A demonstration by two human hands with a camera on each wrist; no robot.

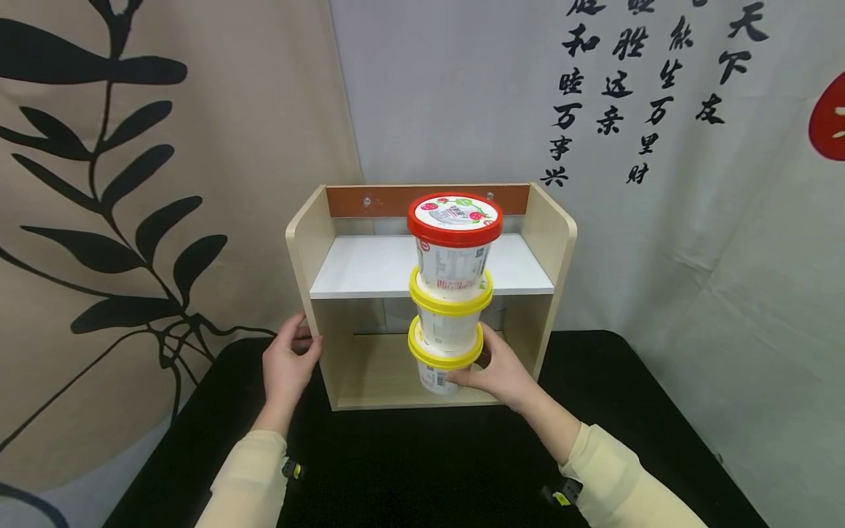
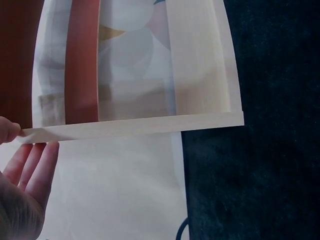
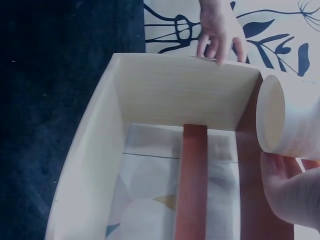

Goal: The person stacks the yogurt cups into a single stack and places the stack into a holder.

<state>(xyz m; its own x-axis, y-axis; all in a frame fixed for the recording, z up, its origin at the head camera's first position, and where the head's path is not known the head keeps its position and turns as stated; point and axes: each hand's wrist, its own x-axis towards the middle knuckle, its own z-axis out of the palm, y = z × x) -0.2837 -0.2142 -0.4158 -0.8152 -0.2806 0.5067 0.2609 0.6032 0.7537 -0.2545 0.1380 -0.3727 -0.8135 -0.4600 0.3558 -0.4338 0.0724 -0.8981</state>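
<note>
A small wooden shelf unit (image 1: 432, 292) stands on the black table. Three paper tubs are stacked in front of it: a larger one with a red lid (image 1: 455, 238) on top, then a yellow-lidded middle tub (image 1: 449, 328) and a yellow-lidded bottom tub (image 1: 432, 377). My right hand (image 1: 508, 372) grips the bottom tub from the right. In the right wrist view, that tub's base (image 3: 271, 112) shows above the fingers. Over on the left, my left hand (image 1: 290, 363) pinches the edge of the unit's left side panel (image 2: 135, 126), thumb on one face and fingers on the other.
The unit has a white middle shelf board (image 1: 363, 253) and a brown back rail (image 1: 383, 202). Behind it hang a plant-patterned curtain (image 1: 264, 110) and a pale cloth with dark characters (image 1: 449, 95). The black tabletop (image 1: 396, 469) extends in front.
</note>
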